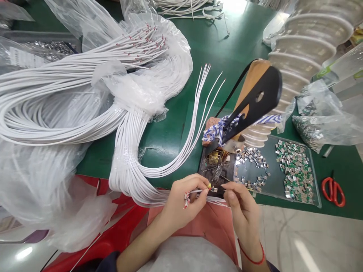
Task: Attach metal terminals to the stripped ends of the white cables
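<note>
My left hand (183,196) is closed around white cables with red-tipped ends (186,197), which poke out behind its thumb. A yellow bit (209,186) shows at its fingertips. Just beyond them is a small metal connector (214,190), between my two hands. Facing it, my right hand (244,206) pinches something thin whose kind I cannot make out. Below and behind the hands, a thick bundle of white cables (127,151) bends over the table edge. Several loose cables (185,151) curve up from it.
On the right, a clear tray (272,166) bears many small metal connectors (295,172). Red-handled scissors (333,190) lie beside it. A ribbed duct hose (300,49) and a black-and-wood holder (252,102) rise behind. Plastic-wrapped cables (56,75) cover the left side of the green table (167,151).
</note>
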The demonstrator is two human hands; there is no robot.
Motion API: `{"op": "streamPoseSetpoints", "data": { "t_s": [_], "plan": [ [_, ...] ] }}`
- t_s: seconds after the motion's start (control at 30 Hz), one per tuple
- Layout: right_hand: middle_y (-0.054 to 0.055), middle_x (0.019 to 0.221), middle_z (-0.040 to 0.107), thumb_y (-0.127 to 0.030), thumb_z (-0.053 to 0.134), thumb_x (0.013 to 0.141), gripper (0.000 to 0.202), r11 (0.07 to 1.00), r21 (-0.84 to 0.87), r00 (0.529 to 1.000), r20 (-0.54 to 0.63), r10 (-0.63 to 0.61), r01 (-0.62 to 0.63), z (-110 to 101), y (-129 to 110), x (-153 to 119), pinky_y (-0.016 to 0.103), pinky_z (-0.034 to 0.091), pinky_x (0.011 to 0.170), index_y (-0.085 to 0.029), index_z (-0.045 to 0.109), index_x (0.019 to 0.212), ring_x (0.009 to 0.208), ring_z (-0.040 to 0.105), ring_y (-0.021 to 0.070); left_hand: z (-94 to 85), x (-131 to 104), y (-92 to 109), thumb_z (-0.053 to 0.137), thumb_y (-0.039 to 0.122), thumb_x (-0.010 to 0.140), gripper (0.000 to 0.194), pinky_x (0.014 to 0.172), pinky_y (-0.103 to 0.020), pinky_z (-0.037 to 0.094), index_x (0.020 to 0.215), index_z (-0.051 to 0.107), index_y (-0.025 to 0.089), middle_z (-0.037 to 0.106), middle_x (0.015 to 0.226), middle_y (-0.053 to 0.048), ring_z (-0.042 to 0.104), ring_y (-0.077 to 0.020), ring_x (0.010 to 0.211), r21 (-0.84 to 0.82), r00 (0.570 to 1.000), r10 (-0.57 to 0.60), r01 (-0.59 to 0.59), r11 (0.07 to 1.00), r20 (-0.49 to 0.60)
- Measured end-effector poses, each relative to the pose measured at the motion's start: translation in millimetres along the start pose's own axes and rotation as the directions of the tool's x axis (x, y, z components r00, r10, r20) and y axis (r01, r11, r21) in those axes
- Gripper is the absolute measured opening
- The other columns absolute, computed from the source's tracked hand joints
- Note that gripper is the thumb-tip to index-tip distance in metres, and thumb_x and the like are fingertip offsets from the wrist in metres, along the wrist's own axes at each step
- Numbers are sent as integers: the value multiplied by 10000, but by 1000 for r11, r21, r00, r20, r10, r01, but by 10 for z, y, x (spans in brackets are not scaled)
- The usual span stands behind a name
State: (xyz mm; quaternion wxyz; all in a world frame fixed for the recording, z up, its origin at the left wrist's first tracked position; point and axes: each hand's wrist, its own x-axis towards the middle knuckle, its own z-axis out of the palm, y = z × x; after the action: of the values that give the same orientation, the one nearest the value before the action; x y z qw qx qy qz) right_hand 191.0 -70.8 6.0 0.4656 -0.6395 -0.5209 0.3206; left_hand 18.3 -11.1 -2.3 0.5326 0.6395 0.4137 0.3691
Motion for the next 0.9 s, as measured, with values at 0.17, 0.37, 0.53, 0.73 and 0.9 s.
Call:
{"op": "streamPoseSetpoints", "data": {
  "t_s": [0.17, 0.37, 0.53, 0.73, 0.9],
  "plan": [
    [-23, 683, 592, -318, 569, 1004, 171, 1000, 19, 1000, 13, 19, -20, 121, 9, 13, 216, 467, 519, -236, 583, 855, 584, 568, 129, -9, 1, 37, 576, 86, 873, 180, 505, -190, 413, 719, 617, 170, 703, 840, -21, 566, -85, 560, 43, 1000, 14, -14, 999, -8],
    [56, 903, 698, -243, 590, 982, 142, 995, 93, 999, 1, -41, 41, 183, -21, 50, 279, 565, 714, -229, 608, 842, 842, 681, 181, -1, 22, 47, 582, 93, 867, 186, 492, -197, 403, 702, 623, 169, 718, 832, -31, 595, -99, 574, 23, 999, 14, -13, 1000, -34],
    [55, 913, 710, -204, 615, 963, 127, 989, 150, 1000, -3, -21, 21, 197, -43, 37, 275, 577, 727, -227, 622, 837, 849, 695, 178, -9, 25, 67, 588, 87, 870, 182, 498, -188, 400, 713, 623, 173, 714, 842, -18, 615, -97, 602, 31, 998, 19, -17, 999, -55],
    [30, 917, 699, -145, 614, 958, 134, 970, 242, 1000, -22, -19, 24, 238, -64, 44, 244, 573, 753, -235, 624, 859, 867, 688, 154, -11, -7, 96, 585, 82, 889, 179, 527, -184, 420, 745, 623, 181, 713, 849, -14, 642, -105, 651, 51, 997, 54, -51, 997, -63],
    [43, 928, 679, -146, 623, 957, 131, 975, 223, 1000, -24, -12, 17, 245, -44, 34, 255, 563, 749, -229, 621, 856, 878, 669, 162, 1, -20, 82, 593, 50, 886, 185, 615, -173, 471, 767, 627, 187, 714, 870, 0, 659, -101, 709, 49, 992, 87, -83, 995, -95]
  ]
}}
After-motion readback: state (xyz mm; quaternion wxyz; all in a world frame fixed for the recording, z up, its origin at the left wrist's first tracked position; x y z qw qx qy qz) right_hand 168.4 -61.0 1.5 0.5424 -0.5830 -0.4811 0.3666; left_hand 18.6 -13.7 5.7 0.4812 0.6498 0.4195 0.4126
